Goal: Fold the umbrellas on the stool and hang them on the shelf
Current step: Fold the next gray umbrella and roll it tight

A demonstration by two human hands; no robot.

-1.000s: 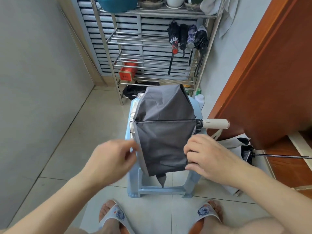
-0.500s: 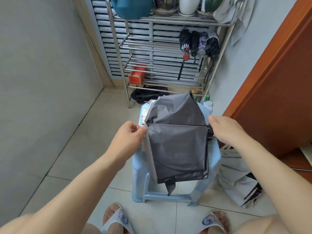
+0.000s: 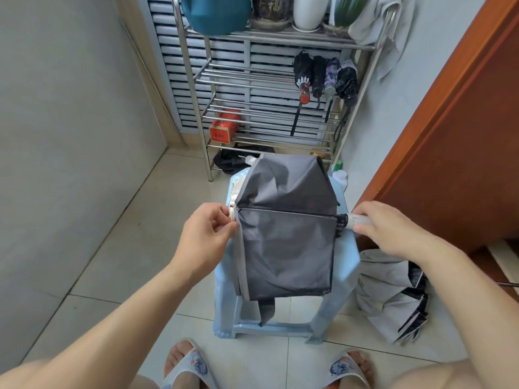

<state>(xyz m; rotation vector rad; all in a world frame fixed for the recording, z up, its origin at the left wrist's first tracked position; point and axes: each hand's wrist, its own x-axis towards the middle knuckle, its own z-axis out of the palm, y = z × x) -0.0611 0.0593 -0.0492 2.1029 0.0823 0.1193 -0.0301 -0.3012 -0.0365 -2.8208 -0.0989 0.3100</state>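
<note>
four folded umbrellas (image 3: pixel 325 77) already hang on the shelf (image 3: pixel 280 43). the grey umbrella (image 3: pixel 286 234) lies across the stool (image 3: pixel 345 256), unrolled: my left hand (image 3: pixel 207 234) pinches its tip, my right hand (image 3: pixel 390 228) grips its handle (image 3: pixel 354 220). another umbrella (image 3: pixel 393 299) waits on the floor.

One readable sign — the character 福 — on the dark pot (image 3: pixel 270 8).

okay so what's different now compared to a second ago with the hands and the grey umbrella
The right hand left the canopy's near edge and moved out to grip the white handle. The left hand moved in and now pinches the tip end. The grey umbrella still lies across the blue stool; four folded umbrellas still hang on the shelf.
</note>
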